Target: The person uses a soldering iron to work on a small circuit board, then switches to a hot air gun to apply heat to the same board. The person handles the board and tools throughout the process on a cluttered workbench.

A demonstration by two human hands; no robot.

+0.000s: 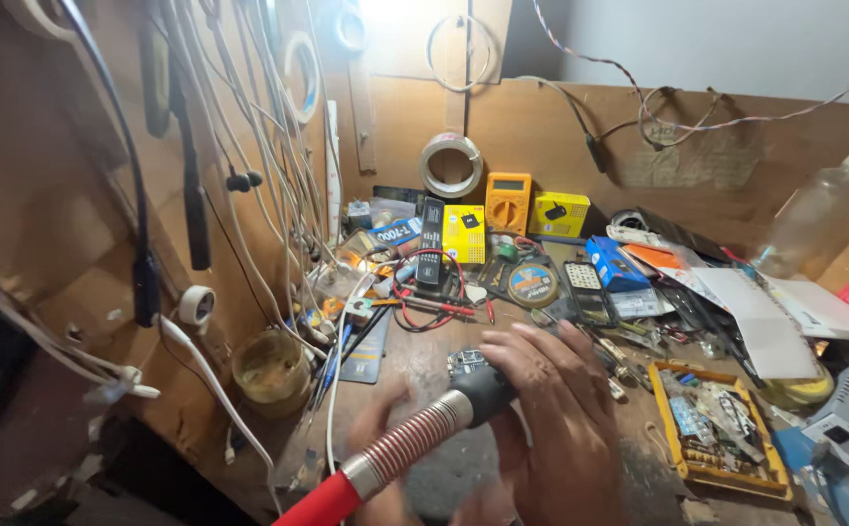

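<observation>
Gripping the hot-air wand in my right hand, nozzle over the circuit board; left hand blurred, its grip unclear; nothing visibly finished.

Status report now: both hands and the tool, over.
Right hand grips hot-air tool. Left hand blurred under it. Small circuit board just beyond the nozzle. Clutter all around.

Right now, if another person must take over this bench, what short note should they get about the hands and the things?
Right hand: gripping the black handle of the hot-air tool, its ribbed metal sleeve and red hose running toward the lower left.
Left hand: blurred, low under the tool; whether it holds anything cannot be told.
Small circuit board: flat on the wooden bench, just beyond the right hand.
Done: tool is in hand.
Left: the board lies there; no finished work is visible on it.
</observation>
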